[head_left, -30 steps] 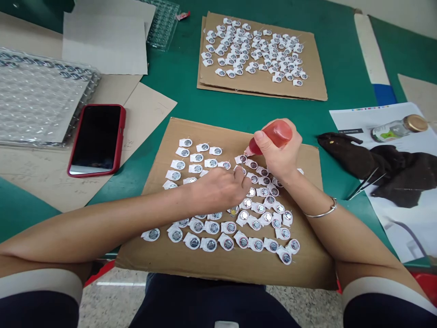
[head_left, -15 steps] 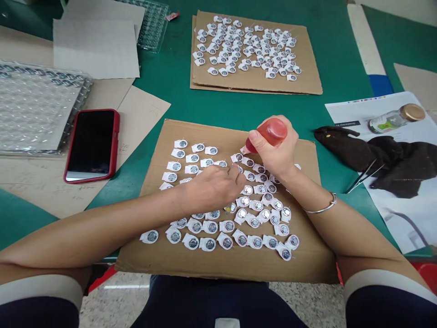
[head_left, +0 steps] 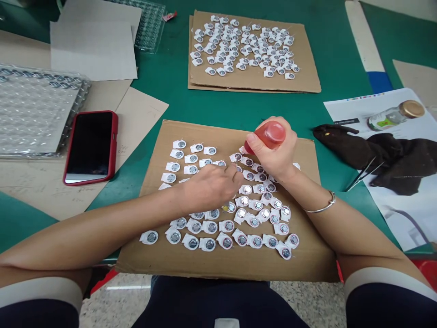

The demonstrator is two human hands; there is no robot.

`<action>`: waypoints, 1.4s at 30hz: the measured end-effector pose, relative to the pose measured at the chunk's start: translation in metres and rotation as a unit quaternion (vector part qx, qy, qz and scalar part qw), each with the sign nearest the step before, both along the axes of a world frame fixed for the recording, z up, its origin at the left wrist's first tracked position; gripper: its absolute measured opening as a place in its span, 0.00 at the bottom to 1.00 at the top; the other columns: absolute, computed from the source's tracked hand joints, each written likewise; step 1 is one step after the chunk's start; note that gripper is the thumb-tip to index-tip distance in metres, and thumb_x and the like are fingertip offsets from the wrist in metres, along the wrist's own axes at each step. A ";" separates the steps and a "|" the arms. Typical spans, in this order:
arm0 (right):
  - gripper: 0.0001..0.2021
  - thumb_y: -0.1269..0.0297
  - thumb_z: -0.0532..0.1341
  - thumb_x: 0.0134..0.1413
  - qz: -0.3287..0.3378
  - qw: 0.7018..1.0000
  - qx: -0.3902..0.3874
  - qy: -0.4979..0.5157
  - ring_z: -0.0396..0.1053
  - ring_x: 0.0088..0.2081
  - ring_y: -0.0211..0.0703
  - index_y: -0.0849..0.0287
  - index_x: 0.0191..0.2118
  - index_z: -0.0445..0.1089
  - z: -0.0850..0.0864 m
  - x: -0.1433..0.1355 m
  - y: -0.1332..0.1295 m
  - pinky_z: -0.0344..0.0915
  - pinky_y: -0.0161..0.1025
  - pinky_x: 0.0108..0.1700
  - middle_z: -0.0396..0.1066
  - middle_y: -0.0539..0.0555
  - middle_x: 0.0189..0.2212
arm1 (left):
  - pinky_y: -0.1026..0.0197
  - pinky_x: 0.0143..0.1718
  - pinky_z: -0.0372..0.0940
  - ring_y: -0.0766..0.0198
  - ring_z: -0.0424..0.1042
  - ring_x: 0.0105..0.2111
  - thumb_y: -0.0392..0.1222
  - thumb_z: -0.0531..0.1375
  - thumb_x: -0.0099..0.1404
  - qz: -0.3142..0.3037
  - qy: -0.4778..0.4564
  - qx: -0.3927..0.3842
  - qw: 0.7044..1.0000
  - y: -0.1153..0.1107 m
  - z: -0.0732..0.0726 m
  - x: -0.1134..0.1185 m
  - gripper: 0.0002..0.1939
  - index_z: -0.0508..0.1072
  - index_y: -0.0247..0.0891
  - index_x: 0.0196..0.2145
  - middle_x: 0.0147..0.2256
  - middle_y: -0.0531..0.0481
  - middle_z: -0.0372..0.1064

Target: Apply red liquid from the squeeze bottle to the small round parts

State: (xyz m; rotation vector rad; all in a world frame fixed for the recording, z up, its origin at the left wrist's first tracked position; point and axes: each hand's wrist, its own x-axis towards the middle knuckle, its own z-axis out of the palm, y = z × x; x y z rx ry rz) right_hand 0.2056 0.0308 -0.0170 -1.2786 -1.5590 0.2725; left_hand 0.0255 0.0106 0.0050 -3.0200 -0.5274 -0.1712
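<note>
A brown cardboard sheet lies in front of me, covered with rows of small white tabs with round metallic discs. My right hand is wrapped round a soft red squeeze bottle, tilted over the upper middle of the sheet. Beside it, my left hand rests low over the rows with its fingers curled in. Whatever those fingertips hold is hidden under the hand. A tiny yellow spot shows just below them on one of the discs.
Farther back, stacked cardboard carries many similar tabs. To the left are a red-cased phone, grey card and bubble wrap. Right of the sheet lie tweezers, dark cloth, a glass jar and printed paper.
The view has shifted very slightly. Both hands keep nearly the same pose, and the red squeeze bottle stays in my right hand.
</note>
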 end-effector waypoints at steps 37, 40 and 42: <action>0.14 0.53 0.62 0.43 -0.018 1.000 -0.005 -0.020 0.64 0.26 0.37 0.56 0.27 0.61 -0.001 0.005 -0.001 0.65 0.42 0.30 0.66 0.50 0.24 | 0.63 0.30 0.61 0.64 0.69 0.30 0.32 0.50 0.58 0.053 -0.098 -0.203 0.973 0.021 0.001 -0.011 0.08 0.67 0.35 0.34 0.29 0.47 0.68; 0.14 0.53 0.63 0.42 -0.032 0.999 -0.011 0.005 0.64 0.26 0.37 0.56 0.26 0.62 0.002 0.007 0.002 0.65 0.43 0.30 0.66 0.49 0.23 | 0.63 0.30 0.60 0.64 0.69 0.30 0.34 0.50 0.60 0.057 -0.125 -0.219 0.966 0.025 0.000 -0.011 0.08 0.68 0.35 0.33 0.29 0.49 0.69; 0.14 0.52 0.63 0.43 -0.028 0.998 -0.031 0.047 0.65 0.24 0.37 0.56 0.27 0.62 0.009 0.010 0.003 0.65 0.42 0.27 0.64 0.48 0.22 | 0.63 0.29 0.59 0.65 0.69 0.29 0.35 0.50 0.61 0.063 -0.141 -0.239 0.959 0.028 0.001 -0.011 0.08 0.69 0.35 0.31 0.28 0.50 0.69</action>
